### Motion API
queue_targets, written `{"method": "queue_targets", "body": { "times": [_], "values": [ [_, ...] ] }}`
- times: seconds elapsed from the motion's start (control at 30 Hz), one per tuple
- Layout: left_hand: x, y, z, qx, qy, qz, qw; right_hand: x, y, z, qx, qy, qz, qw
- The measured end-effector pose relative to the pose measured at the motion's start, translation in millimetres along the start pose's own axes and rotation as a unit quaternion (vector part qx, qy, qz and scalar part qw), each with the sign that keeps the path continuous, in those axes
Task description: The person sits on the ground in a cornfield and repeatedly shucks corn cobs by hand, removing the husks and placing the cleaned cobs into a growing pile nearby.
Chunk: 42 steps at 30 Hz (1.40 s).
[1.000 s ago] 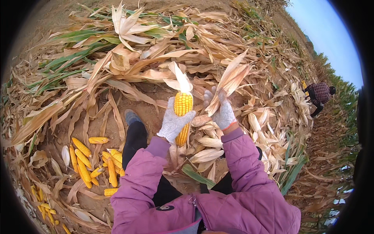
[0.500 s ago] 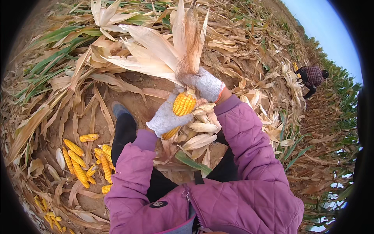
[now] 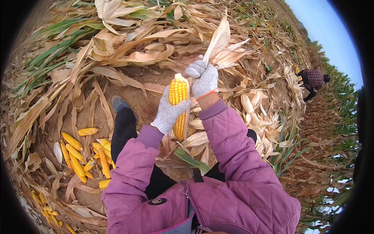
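Apparently mid-husking: left hand point(image 3: 170, 110) grasps one yellow cob point(image 3: 178, 91), centre view, mostly bare; right hand point(image 3: 202, 78) is clenched around pale husk leaves point(image 3: 219, 38) beside its end. Next move likely calls for stripping the husk strip point(image 3: 187, 123) alongside. Counts: one held cob; roughly ten loose cobs point(image 3: 78, 170) left, overlapping; farther cluster point(image 3: 48, 209) uncountable; one co-worker point(image 3: 314, 79).
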<state>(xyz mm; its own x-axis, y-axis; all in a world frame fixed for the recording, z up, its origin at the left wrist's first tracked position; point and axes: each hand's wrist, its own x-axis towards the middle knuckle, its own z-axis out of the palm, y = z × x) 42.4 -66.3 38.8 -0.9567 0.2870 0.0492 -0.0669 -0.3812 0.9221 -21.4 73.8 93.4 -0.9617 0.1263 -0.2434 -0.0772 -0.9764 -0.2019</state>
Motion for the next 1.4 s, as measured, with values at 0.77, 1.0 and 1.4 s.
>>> {"method": "queue_targets", "body": {
  "times": [0.77,1.0,1.4],
  "values": [
    [20.3,10.6,-19.3,-0.08,0.175,0.006,0.981,-264.9,-446.8,-290.6,-0.68,0.596,0.016,0.428],
    [8.3,-2.4,-8.4,0.081,0.06,0.034,0.994,-113.2,-142.6,-103.1,-0.753,0.041,-0.067,0.653],
    [7.3,-6.9,-6.4,0.24,-0.05,0.086,0.966,-112.0,-72.1,-26.6,-0.776,-0.017,0.073,0.626]
  ]
}}
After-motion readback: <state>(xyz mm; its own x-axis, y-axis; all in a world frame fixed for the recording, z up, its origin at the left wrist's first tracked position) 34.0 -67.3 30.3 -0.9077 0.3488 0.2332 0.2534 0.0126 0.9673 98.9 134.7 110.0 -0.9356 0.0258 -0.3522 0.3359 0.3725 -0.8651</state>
